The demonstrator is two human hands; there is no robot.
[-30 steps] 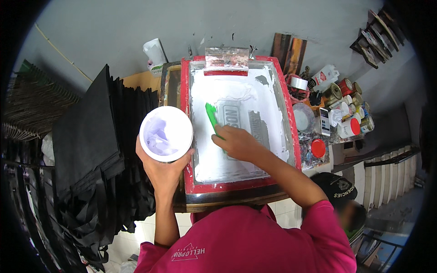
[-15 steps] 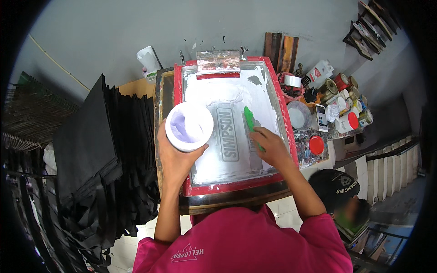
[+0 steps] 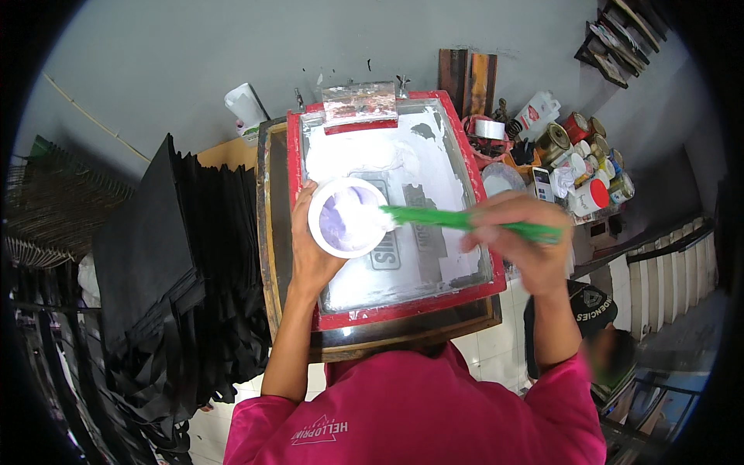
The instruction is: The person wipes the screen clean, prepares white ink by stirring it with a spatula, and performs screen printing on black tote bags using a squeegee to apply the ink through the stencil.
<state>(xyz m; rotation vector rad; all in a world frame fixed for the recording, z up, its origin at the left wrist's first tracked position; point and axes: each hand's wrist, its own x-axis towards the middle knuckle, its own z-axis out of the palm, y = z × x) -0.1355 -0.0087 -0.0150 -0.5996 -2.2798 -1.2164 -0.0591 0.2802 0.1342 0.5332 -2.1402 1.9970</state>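
My left hand (image 3: 310, 260) is wrapped around a white tub (image 3: 313, 220), tilted so that the white and pale-lilac paste (image 3: 345, 221) inside shows. In my right hand (image 3: 523, 232) is a long green spatula (image 3: 434, 217), blurred by motion. Its far end, smeared with white, reaches the tub's right rim. Beneath both hands lies a screen-printing frame (image 3: 403, 308) with a red border, its mesh bearing dark lettering partly covered by the tub and spatula. White paste (image 3: 360, 155) is spread over the far part of the mesh.
A clamp block (image 3: 359, 105) grips the frame's far edge. Black fabric bags (image 3: 147, 240) are stacked at the left. Paint cans (image 3: 554, 143), a phone (image 3: 542, 184) and a red-lidded jar (image 3: 589, 198) crowd the right. Another person (image 3: 593, 318) is at the lower right.
My right hand has lifted the spatula off the mesh and swung it right, turning it sideways with its end at the tub. The tub has shifted right and slightly down.
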